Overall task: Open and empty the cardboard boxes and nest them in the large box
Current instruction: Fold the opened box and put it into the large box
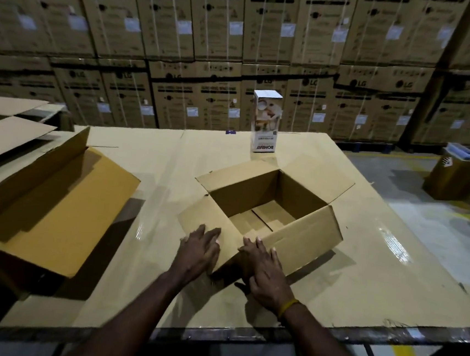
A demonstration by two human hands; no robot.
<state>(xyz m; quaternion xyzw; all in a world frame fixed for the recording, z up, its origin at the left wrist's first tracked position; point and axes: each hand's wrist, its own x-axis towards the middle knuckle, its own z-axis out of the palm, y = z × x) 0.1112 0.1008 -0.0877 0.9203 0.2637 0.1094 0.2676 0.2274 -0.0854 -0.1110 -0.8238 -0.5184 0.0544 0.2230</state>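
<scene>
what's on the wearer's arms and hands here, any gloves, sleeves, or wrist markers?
No gloves on either hand. The left hand and right hand are bare, and both forearms are bare as far as the frame shows, with no sleeve edge in view. The one worn item is a thin yellow band around the right wrist. No rings or watch visible.

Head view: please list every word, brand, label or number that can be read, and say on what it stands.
"LG": on the stacked brown cartons behind the table.
"BOMBAY": upside down, at the foot of the white product box.
Smaller print and white labels on the cartons, and the product box's fine print: too blurred.
</scene>
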